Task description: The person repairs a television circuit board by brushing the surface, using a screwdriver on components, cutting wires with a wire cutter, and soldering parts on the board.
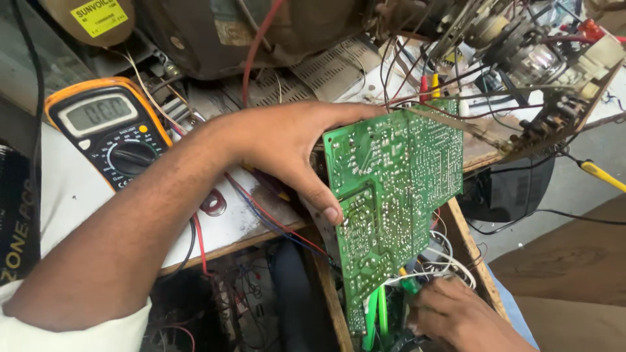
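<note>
Left hand (287, 146) pinching the edge of an upright green circuit board (391, 202), thumb on the solder side, fingers hidden behind it. Right hand (456, 313), below the board and partly cut off, holds a green-handled tool (409, 285); its grip is unclear. A multimeter (107, 130) lies on the tabletop (72, 189) beyond the left forearm.

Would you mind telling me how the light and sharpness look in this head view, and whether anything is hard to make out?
In the head view, daylight is even and soft; the green circuit board and left hand are sharp. The multimeter screen is pale and washed out. The right hand sits in dimmer shade under the bench, where the wires blur into dark.
</note>
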